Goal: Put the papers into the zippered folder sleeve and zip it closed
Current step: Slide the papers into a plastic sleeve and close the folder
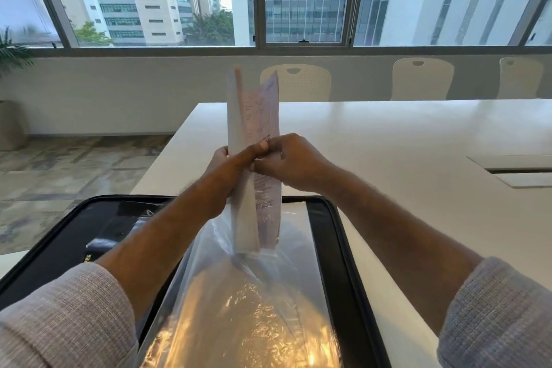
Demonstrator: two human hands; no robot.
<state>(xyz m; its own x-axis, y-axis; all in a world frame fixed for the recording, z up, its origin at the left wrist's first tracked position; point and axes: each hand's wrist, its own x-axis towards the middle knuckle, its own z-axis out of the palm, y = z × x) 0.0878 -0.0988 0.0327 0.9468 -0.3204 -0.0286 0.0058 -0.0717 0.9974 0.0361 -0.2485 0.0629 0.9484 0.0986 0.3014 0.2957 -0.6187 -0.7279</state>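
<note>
I see the papers (254, 116) standing up tall in the air, above the near end of the table. They are a thin stack, white and pale pink, with small print on them. The print is too small and blurry for me to read. The bottom edge of the papers sits down in the open top of the clear plastic sleeve (257, 293). The sleeve is see-through and shiny, with a warm yellow glow on it. I cannot see its zipper well enough to say how it stands.

The left hand (230, 170) grips the papers from the left side, with its thumb lying across the front. The right hand (289, 161) pinches the same papers from the right, fingers curled in tight. The two hands touch each other at the middle of the stack.

The sleeve lies on an open black folder (337, 236) with a zipper edge all around it. On its left half I read a bit of yellow writing, "PER", and the rest is hidden by the arm.

The folder rests on a long white table (418, 140). White chairs (422, 78) stand at the far side. Behind them are big windows (149, 3) with tall buildings outside. A green plant (12, 54) stands at the far left.
</note>
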